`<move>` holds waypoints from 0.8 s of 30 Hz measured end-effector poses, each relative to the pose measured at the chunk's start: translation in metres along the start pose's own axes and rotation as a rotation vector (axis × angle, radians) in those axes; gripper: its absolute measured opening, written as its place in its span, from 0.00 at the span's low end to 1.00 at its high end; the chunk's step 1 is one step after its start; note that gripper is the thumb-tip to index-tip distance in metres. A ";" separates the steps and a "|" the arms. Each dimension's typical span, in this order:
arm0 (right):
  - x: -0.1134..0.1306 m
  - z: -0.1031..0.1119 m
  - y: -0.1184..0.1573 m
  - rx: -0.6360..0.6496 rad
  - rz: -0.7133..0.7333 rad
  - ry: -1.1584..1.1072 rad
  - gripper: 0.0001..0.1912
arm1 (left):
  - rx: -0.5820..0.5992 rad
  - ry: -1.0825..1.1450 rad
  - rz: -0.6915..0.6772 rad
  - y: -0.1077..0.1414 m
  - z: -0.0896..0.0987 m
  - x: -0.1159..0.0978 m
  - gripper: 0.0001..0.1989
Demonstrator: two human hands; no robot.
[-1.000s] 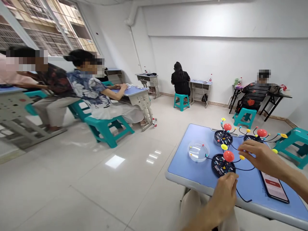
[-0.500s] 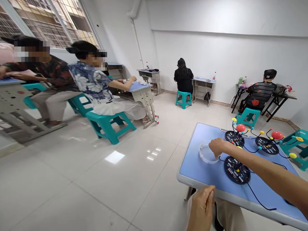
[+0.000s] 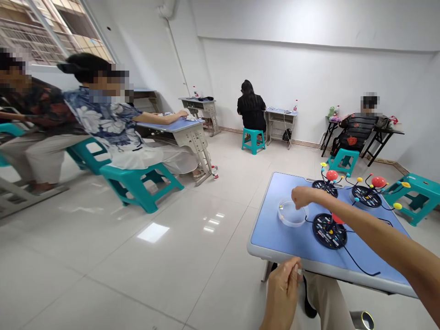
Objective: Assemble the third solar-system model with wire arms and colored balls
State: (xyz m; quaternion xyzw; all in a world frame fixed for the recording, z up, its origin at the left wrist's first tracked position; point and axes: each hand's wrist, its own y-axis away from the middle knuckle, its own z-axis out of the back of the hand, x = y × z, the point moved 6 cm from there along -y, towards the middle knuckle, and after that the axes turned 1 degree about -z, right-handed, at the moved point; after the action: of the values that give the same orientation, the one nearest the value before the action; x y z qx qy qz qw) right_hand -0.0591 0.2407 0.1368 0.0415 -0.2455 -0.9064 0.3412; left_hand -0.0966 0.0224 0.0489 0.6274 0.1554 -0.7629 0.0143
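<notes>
My right hand [image 3: 302, 197] is over the far rim of a shallow clear round dish [image 3: 293, 224], fingers curled down and closed. What they hold, if anything, is hidden. Small yellowish bits [image 3: 281, 207] are at the dish's left side. My left hand [image 3: 283, 284] hangs low before the table's front edge, its thumb and fingers pinched on a small whitish thing [image 3: 300, 272] whose kind I cannot tell. Beneath my right forearm sits a planet model with a black round base [image 3: 328, 232], bent black arms and a partly covered red ball [image 3: 338, 218].
Two more planet models with red balls [image 3: 332, 175] [image 3: 378, 182] stand at the back of the blue table [image 3: 271, 238]. A teal stool [image 3: 417, 188] is beyond its right side. Several people sit at other desks. Below, a shiny cylinder [image 3: 362, 320] shows near my leg.
The view has swung right and slightly down, so the room appears shifted left. My right hand has drawn up a little from the dish. My left hand stays pinched.
</notes>
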 end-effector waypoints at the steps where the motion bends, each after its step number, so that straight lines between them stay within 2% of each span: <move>1: -0.003 0.008 0.012 -0.028 0.034 -0.073 0.07 | -0.009 0.020 -0.009 0.001 0.000 -0.002 0.18; 4: -0.017 0.021 0.061 -0.123 0.160 -0.375 0.12 | -0.045 0.086 -0.060 0.002 -0.004 -0.011 0.17; 6: -0.025 0.018 0.099 -0.171 0.312 -0.873 0.11 | -0.070 0.125 -0.107 0.001 -0.009 -0.022 0.15; 8: -0.034 0.005 0.134 -0.190 0.392 -1.240 0.12 | -0.084 0.149 -0.158 -0.001 -0.017 -0.035 0.14; 11: -0.045 -0.025 0.175 -0.243 0.393 -1.517 0.15 | -0.079 0.160 -0.212 -0.003 -0.036 -0.052 0.12; 14: -0.058 -0.053 0.204 -0.343 0.339 -1.667 0.14 | -0.044 0.143 -0.229 -0.003 -0.063 -0.058 0.12; 17: -0.076 -0.081 0.227 -0.467 0.252 -1.732 0.13 | -0.003 0.094 -0.250 0.001 -0.092 -0.054 0.12; 22: -0.110 -0.133 0.254 -0.739 -0.014 -1.650 0.14 | 0.067 0.012 -0.311 0.009 -0.131 -0.040 0.16; 24: -0.117 -0.153 0.258 -0.805 -0.108 -1.641 0.16 | 0.117 -0.015 -0.339 0.010 -0.143 -0.038 0.17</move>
State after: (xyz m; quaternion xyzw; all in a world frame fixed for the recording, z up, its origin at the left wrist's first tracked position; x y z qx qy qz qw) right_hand 0.2216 0.0854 0.1140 -0.7262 -0.0742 -0.6835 0.0056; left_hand 0.0497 0.0425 0.0596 0.5861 0.2139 -0.7670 -0.1499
